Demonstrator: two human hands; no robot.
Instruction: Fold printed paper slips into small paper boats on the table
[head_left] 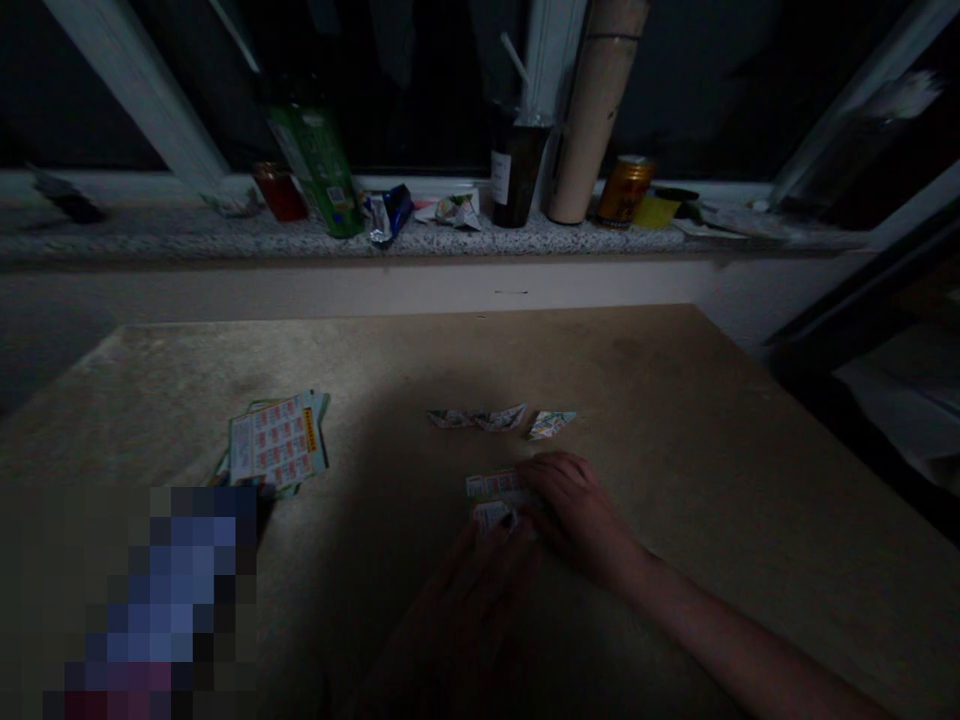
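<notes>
In the middle of the table lies a small printed paper [491, 487], white and green with red marks; its near part looks folded over. My right hand [577, 505] covers its right end, fingers bent down onto it. From the near side my left hand [480, 575], in deep shadow, holds the near edge with its fingertips. The two hands are close together, and some of the fingers are hard to make out. Just beyond them a row of small folded paper pieces [500, 418] lies on the table, with one folded piece [553, 425] at its right end.
A stack of printed sheets [274, 440] lies on the table [637, 380] at left, beside a blurred-out blue patch. On the windowsill [442, 238] stand a green bottle [322, 165], a dark cup with a straw [517, 170], a tall tube [600, 110], a golden can [626, 190] and wrappers.
</notes>
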